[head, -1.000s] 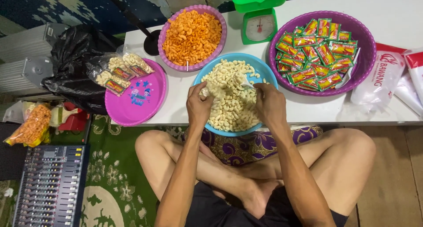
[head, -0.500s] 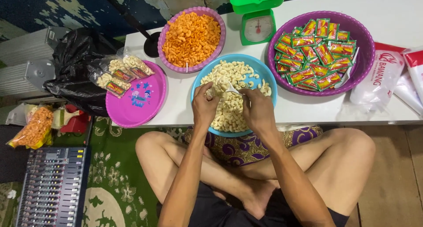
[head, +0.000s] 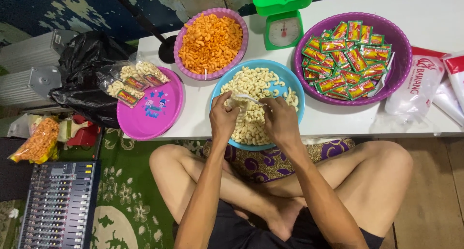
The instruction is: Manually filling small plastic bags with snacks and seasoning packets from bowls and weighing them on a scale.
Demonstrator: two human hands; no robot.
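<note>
While nearer, hands [head: 251, 116] over crackers [head: 256, 85]

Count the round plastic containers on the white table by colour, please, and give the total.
Purple round plastic basins (also): 2
Blue round plastic basin: 1
Pink round plastic tray: 1
Total: 4

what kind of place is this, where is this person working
Probably a home snack-packing spot, worked from the floor. A low white table holds a blue bowl of pale crackers, a green kitchen scale and a purple basin of seasoning sachets. Filled clear bags lie on a pink tray.
</note>
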